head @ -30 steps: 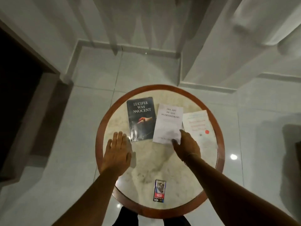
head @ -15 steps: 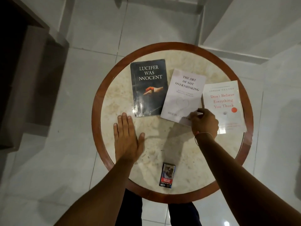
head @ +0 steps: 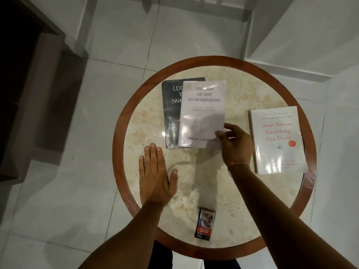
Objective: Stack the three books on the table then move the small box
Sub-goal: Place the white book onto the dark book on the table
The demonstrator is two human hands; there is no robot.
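Observation:
My right hand point(head: 234, 143) pinches the lower right corner of the white book "The Art of Not Overthinking" point(head: 202, 113), which is lifted and covers most of the dark book "Lucifer Was Innocent" point(head: 170, 115). Only the dark book's left strip shows. A second white book, "Don't Believe Everything You Think" point(head: 277, 140), lies flat at the table's right side. My left hand point(head: 155, 177) rests flat on the tabletop, fingers together, just below the dark book. The small box point(head: 205, 224) lies near the front edge between my forearms.
The round table point(head: 124, 121) has a marble top and a brown wooden rim. Pale floor tiles surround it. A dark piece of furniture point(head: 29, 94) stands at the left, and a white wall base point(head: 291, 72) runs behind at the right.
My right hand has lifted the middle white book and carried it left over the dark book. The left hand stays flat on the table. The camera has tilted further down.

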